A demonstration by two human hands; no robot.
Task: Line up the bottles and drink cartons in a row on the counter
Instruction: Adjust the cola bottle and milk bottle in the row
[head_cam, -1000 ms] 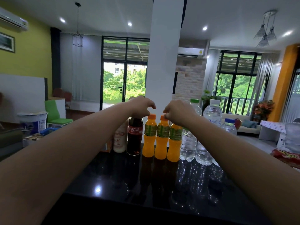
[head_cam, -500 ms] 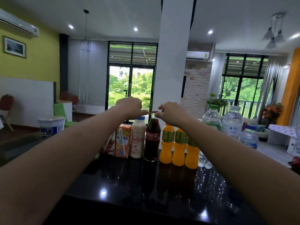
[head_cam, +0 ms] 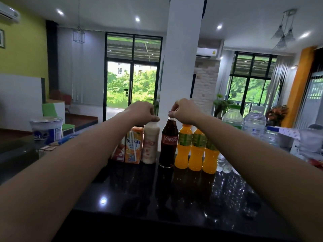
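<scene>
A row of drinks stands along the far edge of the black counter [head_cam: 157, 198]. From the left: a red carton [head_cam: 118, 151], an orange Dutch Mill carton [head_cam: 133, 145], a pale milk bottle [head_cam: 150, 144], a dark Coca-Cola bottle [head_cam: 169, 142], three orange juice bottles [head_cam: 196, 151], then clear water bottles [head_cam: 254, 122]. My left hand [head_cam: 141, 111] pinches the top of the milk bottle, hiding its cap. My right hand [head_cam: 185, 110] grips the cap of the Coca-Cola bottle. Both bottles stand upright on the counter.
A white and blue tub [head_cam: 45, 129] sits at the counter's left end. A white pillar [head_cam: 178, 58] rises just behind the row. Packets and a white box [head_cam: 304, 142] crowd the right end.
Both hands shifted left along the row: the left from the cola to the milk bottle top, the right from the orange bottles to the cola cap. The cartons came into view.
</scene>
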